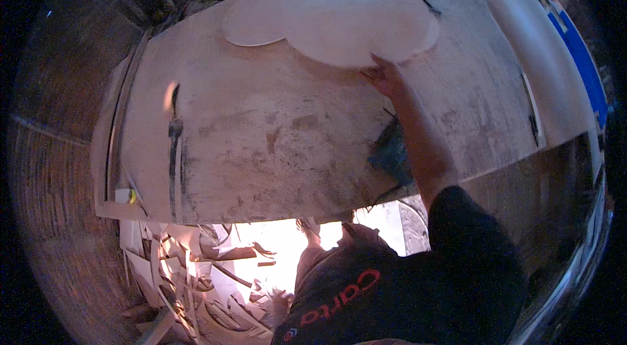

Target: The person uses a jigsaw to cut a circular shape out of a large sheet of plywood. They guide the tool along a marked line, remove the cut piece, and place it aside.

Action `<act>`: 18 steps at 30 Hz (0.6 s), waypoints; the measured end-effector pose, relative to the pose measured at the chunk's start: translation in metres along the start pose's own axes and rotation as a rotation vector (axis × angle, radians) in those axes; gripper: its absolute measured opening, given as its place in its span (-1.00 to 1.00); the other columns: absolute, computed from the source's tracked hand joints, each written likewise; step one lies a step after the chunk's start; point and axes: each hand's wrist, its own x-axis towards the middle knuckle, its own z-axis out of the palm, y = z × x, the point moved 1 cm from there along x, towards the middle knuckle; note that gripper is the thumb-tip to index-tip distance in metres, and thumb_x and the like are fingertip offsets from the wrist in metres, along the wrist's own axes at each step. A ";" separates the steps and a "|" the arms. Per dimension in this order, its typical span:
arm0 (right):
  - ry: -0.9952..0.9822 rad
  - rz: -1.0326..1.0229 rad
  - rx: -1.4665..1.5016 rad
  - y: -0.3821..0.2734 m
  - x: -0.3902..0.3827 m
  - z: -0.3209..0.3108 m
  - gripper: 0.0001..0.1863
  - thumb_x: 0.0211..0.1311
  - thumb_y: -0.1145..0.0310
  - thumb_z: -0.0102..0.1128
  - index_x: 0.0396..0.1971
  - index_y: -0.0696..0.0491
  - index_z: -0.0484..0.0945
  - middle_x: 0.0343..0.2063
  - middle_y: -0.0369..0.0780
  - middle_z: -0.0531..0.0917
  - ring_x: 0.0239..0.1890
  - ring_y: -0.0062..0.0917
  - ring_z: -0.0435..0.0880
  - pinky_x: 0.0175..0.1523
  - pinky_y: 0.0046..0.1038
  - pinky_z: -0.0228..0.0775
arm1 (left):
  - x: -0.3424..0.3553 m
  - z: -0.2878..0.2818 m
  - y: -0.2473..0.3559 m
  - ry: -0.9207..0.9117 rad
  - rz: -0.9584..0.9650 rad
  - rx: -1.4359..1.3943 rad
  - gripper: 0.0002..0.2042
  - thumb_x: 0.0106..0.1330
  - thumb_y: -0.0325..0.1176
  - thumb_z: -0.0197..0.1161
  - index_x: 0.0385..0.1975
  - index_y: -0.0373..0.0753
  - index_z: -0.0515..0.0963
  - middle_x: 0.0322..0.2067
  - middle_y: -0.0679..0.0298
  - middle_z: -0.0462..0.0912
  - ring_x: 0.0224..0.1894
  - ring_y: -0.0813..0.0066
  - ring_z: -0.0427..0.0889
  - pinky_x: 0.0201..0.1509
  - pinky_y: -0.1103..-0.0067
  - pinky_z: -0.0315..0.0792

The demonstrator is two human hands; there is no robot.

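Observation:
A thin cloud-shaped board [333,18] with a scalloped outline lies over the far part of the large worktable [274,123]. My right hand [384,77] reaches forward to its near edge, thumb on top and fingers at the rim, closed on it. Low in the picture, beside my dark shirt, my left hand [281,297] hangs near the scrap pile. It is small and dim, and its fingers cannot be made out. Under my right forearm a bluish object [392,156] rests on the table, partly covered; its kind is unclear.
Curved offcuts [196,280] heap on the floor at the lower left. A long dark strip-like tool [175,142] lies on the table's left side, with a small white and yellow item [127,197] at the near left corner. Another large panel [542,51] stands along the right.

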 end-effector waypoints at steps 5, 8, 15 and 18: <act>-0.297 0.136 -0.564 0.084 -0.071 0.073 -0.58 0.33 0.21 0.22 0.11 0.08 0.59 -0.12 -0.20 0.70 -0.14 -0.44 0.70 -0.05 -0.34 0.60 | 0.126 0.083 -0.046 0.610 0.064 0.485 -0.60 0.45 0.07 0.10 0.10 -0.05 0.48 -0.22 0.15 0.65 -0.32 0.16 0.64 -0.19 0.14 0.52; -0.554 0.211 -0.624 0.102 -0.193 0.183 -0.74 -0.06 0.46 0.46 -0.29 0.15 0.73 -0.42 -0.29 0.72 -0.35 -0.59 0.64 -0.24 -0.44 0.51 | 0.132 0.120 -0.029 0.643 0.020 0.589 -0.59 0.44 0.08 0.10 0.09 -0.05 0.48 -0.22 0.15 0.65 -0.33 0.16 0.64 -0.21 0.15 0.52; -0.466 0.340 -1.237 0.183 -0.456 0.149 -0.68 0.17 0.11 0.28 -0.28 0.06 0.74 -0.22 -0.10 0.75 -0.15 -0.18 0.75 -0.10 -0.09 0.55 | 0.061 0.129 0.057 0.765 -0.179 0.849 -0.58 0.43 0.11 0.11 0.08 -0.05 0.48 -0.22 0.15 0.64 -0.36 0.17 0.63 -0.24 0.17 0.52; -0.125 0.544 -1.498 0.204 -0.529 0.078 -0.73 0.06 0.17 0.36 -0.23 -0.08 0.77 -0.33 -0.15 0.76 -0.28 -0.19 0.76 -0.17 -0.20 0.59 | 0.036 0.122 0.123 0.814 -0.263 0.994 -0.57 0.43 0.12 0.12 0.08 -0.05 0.48 -0.21 0.15 0.64 -0.37 0.18 0.62 -0.25 0.18 0.52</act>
